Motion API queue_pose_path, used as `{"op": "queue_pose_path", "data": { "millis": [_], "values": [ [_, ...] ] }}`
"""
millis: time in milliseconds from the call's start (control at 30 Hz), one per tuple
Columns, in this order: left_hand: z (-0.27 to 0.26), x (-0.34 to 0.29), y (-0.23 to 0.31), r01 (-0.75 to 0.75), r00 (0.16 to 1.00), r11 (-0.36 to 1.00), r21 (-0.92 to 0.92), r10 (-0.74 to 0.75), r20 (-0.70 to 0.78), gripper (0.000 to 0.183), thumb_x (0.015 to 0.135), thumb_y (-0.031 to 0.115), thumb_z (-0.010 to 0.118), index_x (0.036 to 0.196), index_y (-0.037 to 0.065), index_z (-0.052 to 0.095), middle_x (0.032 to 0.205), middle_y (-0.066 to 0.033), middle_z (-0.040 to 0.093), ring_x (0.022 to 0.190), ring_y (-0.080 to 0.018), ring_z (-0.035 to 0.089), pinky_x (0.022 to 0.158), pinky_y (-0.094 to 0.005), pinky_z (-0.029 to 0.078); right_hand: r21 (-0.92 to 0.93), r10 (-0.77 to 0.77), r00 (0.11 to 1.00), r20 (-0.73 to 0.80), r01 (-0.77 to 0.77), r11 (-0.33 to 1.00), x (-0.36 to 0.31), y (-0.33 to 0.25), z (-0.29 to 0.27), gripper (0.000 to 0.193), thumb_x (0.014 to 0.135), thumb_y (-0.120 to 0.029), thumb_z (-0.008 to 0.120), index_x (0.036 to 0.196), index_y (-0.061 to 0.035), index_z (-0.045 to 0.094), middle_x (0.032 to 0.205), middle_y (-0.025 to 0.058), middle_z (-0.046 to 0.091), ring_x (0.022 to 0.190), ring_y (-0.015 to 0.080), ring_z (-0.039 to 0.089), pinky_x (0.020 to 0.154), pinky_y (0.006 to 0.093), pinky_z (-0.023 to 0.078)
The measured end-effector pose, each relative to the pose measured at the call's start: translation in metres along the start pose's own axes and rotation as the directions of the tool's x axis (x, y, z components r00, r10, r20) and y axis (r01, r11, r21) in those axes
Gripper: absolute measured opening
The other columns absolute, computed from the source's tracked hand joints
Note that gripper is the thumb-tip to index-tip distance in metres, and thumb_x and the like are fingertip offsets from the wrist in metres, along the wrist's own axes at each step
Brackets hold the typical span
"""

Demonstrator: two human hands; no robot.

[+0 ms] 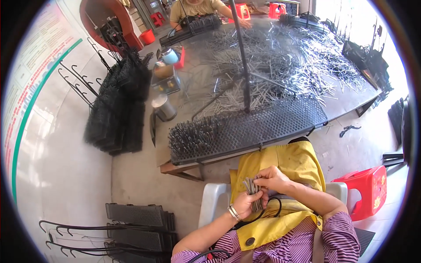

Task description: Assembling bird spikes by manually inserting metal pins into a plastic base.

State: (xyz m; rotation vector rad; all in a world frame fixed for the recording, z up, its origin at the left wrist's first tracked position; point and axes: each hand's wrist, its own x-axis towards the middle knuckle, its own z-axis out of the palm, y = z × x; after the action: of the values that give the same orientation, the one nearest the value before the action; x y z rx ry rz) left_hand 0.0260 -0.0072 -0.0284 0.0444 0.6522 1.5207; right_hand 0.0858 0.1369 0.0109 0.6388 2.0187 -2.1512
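Note:
Over my lap, my left hand (pixel 246 204) is closed around a bundle of thin grey metal strips (pixel 251 186), which stand roughly upright out of the fist. The fingers of my right hand (pixel 273 179) are bent and pinch at the upper end of the same bundle; how many strips they grip is too small to tell. Just ahead, at the table's near edge, lies a long black perforated rack (pixel 276 120) with an upright rod. Its left end is packed with upright dark strips (pixel 193 135), while the holes farther right show bare.
Loose silvery strips (pixel 307 61) are heaped across the table (pixel 193 96). A metal mug (pixel 164 108) stands at its left edge. Stacked black racks with hooked rods (pixel 118 105) are on the left. A red stool (pixel 368 193) is at my right. Another person (pixel 197 8) sits across the table.

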Motion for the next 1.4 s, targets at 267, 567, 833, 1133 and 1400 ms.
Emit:
{"op": "queue_pose_path", "data": {
  "millis": [267, 567, 833, 1133, 1400],
  "values": [
    [0.020, 0.001, -0.001, -0.009, 0.957, 0.984, 0.177, 0.060, -0.282, 0.019, 0.081, 0.009, 0.050, 0.096, -0.002, 0.053, 0.081, -0.0130, 0.060, 0.065, -0.0198, 0.059, 0.058, -0.0296, 0.049, -0.034, -0.041, 0.977, -0.211, 0.034, 0.999, -0.008, 0.010, -0.015, 0.015, 0.072, -0.011, 0.060, 0.064, 0.0015, 0.057, 0.056, 0.0029, 0.053, 0.050, 0.0077, 0.049, 0.045, 0.0231, 0.041],
    [0.023, -0.004, 0.014, -0.117, 0.959, 0.992, 0.053, 0.127, -0.253, 0.020, 0.081, 0.012, 0.051, 0.092, -0.004, 0.051, 0.082, -0.0173, 0.059, 0.068, -0.0241, 0.059, 0.059, -0.0314, 0.050, 0.115, -0.103, 0.993, -0.057, 0.109, 0.987, 0.007, -0.014, -0.018, 0.010, 0.069, -0.004, 0.061, 0.075, 0.0037, 0.060, 0.065, 0.0064, 0.059, 0.056, 0.0110, 0.055, 0.051, 0.0223, 0.044],
    [0.024, -0.007, 0.010, -0.128, 0.946, 0.992, 0.012, 0.126, -0.297, 0.021, 0.081, 0.013, 0.050, 0.091, -0.005, 0.051, 0.083, -0.0177, 0.058, 0.070, -0.0252, 0.059, 0.060, -0.0336, 0.051, 0.107, -0.061, 0.995, -0.080, 0.069, 0.992, 0.009, -0.014, -0.013, 0.007, 0.069, -0.002, 0.063, 0.070, 0.0030, 0.059, 0.061, 0.0052, 0.058, 0.051, 0.0088, 0.053, 0.045, 0.0202, 0.043],
    [0.014, -0.001, 0.016, -0.227, 0.894, 0.974, 0.000, 0.208, -0.398, 0.018, 0.081, 0.011, 0.050, 0.090, -0.004, 0.048, 0.086, -0.0168, 0.057, 0.072, -0.0278, 0.059, 0.060, -0.0365, 0.051, 0.198, 0.013, 0.976, -0.218, 0.032, 0.980, 0.008, -0.012, -0.016, 0.010, 0.070, -0.004, 0.060, 0.076, 0.0032, 0.058, 0.065, 0.0075, 0.058, 0.054, 0.0139, 0.057, 0.051, 0.0240, 0.047],
    [-0.003, -0.003, 0.017, -0.210, 0.915, 0.970, -0.123, 0.150, -0.376, 0.014, 0.083, 0.011, 0.047, 0.091, 0.000, 0.050, 0.087, -0.0146, 0.056, 0.078, -0.0254, 0.057, 0.069, -0.0396, 0.050, 0.575, -0.184, 0.957, -0.223, 0.282, 0.768, 0.040, -0.046, -0.056, 0.015, 0.077, -0.009, 0.055, 0.089, 0.0005, 0.055, 0.077, 0.0077, 0.059, 0.063, 0.0147, 0.058, 0.054, 0.0265, 0.050]
  ]
}}
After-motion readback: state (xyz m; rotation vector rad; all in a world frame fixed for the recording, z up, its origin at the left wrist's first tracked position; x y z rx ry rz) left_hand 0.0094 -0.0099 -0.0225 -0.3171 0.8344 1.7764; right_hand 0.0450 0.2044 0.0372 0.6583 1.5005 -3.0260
